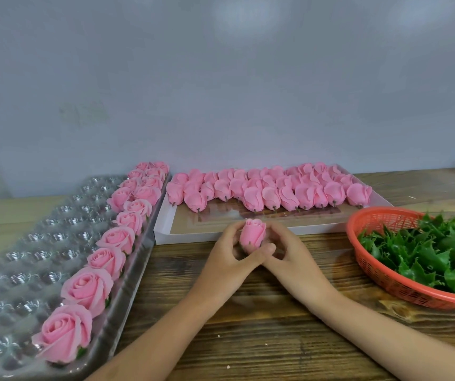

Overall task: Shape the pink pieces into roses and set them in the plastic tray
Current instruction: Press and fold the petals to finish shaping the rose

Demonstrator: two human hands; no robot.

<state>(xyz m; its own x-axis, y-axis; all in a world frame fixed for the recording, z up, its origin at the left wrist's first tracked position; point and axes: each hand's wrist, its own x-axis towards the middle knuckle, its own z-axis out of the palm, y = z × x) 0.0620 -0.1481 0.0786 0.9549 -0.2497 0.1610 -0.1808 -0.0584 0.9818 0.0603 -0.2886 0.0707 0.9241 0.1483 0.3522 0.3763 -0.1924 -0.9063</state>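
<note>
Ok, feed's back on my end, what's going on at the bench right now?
A person holds one pink bud upright over the wooden table, with the left hand and right hand both curled round it. The clear plastic tray on the left has finished roses lined along its right-hand side. Behind the hands, unshaped buds lie in rows in a white box. A red basket of green leaves sits to the right.
</note>
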